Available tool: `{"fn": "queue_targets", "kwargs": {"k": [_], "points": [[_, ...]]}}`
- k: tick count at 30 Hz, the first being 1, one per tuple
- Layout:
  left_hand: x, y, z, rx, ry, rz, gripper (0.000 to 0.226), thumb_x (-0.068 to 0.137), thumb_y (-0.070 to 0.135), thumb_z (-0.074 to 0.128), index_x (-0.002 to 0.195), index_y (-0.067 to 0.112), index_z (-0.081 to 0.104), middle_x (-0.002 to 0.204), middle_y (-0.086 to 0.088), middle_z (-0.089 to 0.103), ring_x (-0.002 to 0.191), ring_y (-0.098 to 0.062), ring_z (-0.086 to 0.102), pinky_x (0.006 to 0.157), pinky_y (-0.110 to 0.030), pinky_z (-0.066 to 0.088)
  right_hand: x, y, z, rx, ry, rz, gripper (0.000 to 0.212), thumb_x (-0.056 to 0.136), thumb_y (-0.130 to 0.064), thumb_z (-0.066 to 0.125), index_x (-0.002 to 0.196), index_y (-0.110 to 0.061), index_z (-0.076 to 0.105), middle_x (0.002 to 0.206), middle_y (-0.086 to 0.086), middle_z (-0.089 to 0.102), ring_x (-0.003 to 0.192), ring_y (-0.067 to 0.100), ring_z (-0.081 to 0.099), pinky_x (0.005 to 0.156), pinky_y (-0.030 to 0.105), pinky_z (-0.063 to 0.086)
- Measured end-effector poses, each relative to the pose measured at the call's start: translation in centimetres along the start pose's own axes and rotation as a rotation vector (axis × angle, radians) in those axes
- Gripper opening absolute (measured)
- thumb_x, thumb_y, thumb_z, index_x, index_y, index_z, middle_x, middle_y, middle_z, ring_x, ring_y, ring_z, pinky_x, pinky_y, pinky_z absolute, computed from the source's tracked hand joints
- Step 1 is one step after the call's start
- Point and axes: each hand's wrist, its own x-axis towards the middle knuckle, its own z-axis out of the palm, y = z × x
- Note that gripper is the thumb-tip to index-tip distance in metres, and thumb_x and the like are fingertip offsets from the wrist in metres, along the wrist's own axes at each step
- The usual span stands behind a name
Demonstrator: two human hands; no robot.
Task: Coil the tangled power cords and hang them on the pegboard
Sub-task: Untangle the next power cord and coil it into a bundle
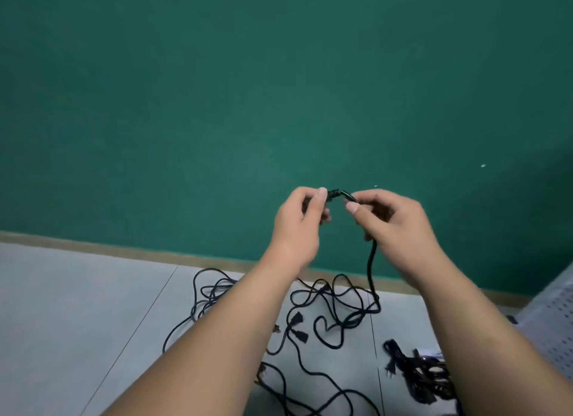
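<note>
both hands pinch one black cord (371,262) — left hand (299,222) its end, right hand (392,220) just beside

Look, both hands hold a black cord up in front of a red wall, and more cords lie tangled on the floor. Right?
Not quite. The wall is green, not red, as the head view shows. The rest holds: the left hand and right hand both hold the black cord up in front of it, and more cords lie tangled on the floor.
</note>
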Motion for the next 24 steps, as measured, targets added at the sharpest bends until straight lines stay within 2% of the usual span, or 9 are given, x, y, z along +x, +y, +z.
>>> {"fn": "queue_targets", "kwargs": {"k": [4,6,8,10,13,15,18,22,24], "points": [[0.3,4.2,-0.1,-0.311,0.126,-0.042,0.026,0.110,0.032,0.056,0.094,0.012,0.062,0.078,-0.001,0.060,0.069,-0.015,0.064,0.073,-0.031,0.058,-1.1,-1.9,-2.3,0.102,-0.113,0.065,0.017,0.104,-0.014,0.066,0.108,-0.019,0.081,0.073,0.004,0.056,0.066,0.020,0.049,0.059,0.029,0.046],[-0.1,4.6,-0.3,-0.377,0.133,-0.109,0.022,0.106,0.032,0.064,0.099,0.011,0.066,0.080,0.000,0.064,0.072,-0.016,0.064,0.073,-0.033,0.057,-2.3,-0.5,-2.2,0.122,-0.057,0.127,0.019,0.106,-0.018,0.063,0.109,-0.023,0.081,0.074,0.004,0.053,0.067,0.022,0.046,0.057,0.031,0.043],[-1.1,3.7,-0.2,-0.488,0.110,-0.262,0.020,0.103,0.031,0.069,0.105,0.011,0.069,0.085,-0.001,0.070,0.076,-0.016,0.065,0.075,-0.034,0.056,-3.4,1.3,-1.2,0.123,0.018,0.169,0.021,0.107,-0.020,0.062,0.109,-0.026,0.082,0.074,0.003,0.055,0.065,0.022,0.046,0.056,0.033,0.041],[-1.9,2.4,-0.1,-0.647,0.066,-0.453,0.019,0.102,0.032,0.069,0.105,0.013,0.067,0.097,-0.005,0.076,0.085,-0.019,0.070,0.081,-0.035,0.056,-3.9,2.5,0.3,0.110,0.040,0.198,0.020,0.106,-0.018,0.064,0.106,-0.027,0.082,0.074,0.004,0.062,0.062,0.020,0.051,0.056,0.033,0.045],[-2.3,1.1,-0.1,-0.814,0.010,-0.657,0.024,0.108,0.037,0.056,0.112,0.014,0.060,0.119,-0.008,0.079,0.110,-0.027,0.073,0.104,-0.042,0.051,-3.8,3.9,1.9,0.005,-0.011,0.212,0.019,0.105,-0.018,0.065,0.106,-0.029,0.081,0.078,0.004,0.073,0.057,0.019,0.062,0.059,0.036,0.055],[-2.2,0.9,-0.5,-0.822,0.020,-0.684,0.025,0.112,0.039,0.048,0.124,0.018,0.054,0.121,-0.003,0.079,0.118,-0.024,0.072,0.117,-0.045,0.042,-3.6,4.9,2.2,-0.165,-0.034,0.192,0.016,0.104,-0.025,0.068,0.105,-0.035,0.079,0.080,-0.004,0.077,0.059,0.015,0.071,0.065,0.037,0.061],[-1.9,0.8,-0.9,-0.789,0.000,-0.696,0.027,0.112,0.037,0.049,0.133,0.020,0.051,0.121,0.001,0.079,0.117,-0.019,0.074,0.125,-0.047,0.030,-3.5,5.9,2.5,-0.387,-0.013,0.141,0.012,0.101,-0.032,0.072,0.109,-0.036,0.080,0.078,-0.018,0.077,0.062,0.003,0.073,0.070,0.035,0.063],[-0.9,-0.9,-1.0,-0.639,0.017,-0.677,0.023,0.114,0.035,0.045,0.116,0.016,0.057,0.114,-0.004,0.080,0.110,-0.023,0.076,0.118,-0.046,0.041,-2.6,6.6,3.4,-0.457,0.027,0.069,0.013,0.099,-0.034,0.072,0.109,-0.037,0.080,0.071,-0.019,0.074,0.060,0.000,0.070,0.067,0.032,0.061],[0.2,-2.3,-1.2,-0.481,0.117,-0.688,0.039,0.109,0.046,0.053,0.126,0.011,0.056,0.118,-0.006,0.079,0.109,-0.025,0.076,0.111,-0.046,0.049,-2.0,6.8,3.6,-0.430,0.061,0.038,0.009,0.100,-0.033,0.072,0.104,-0.036,0.079,0.067,-0.012,0.072,0.059,0.006,0.067,0.063,0.034,0.058]]}}
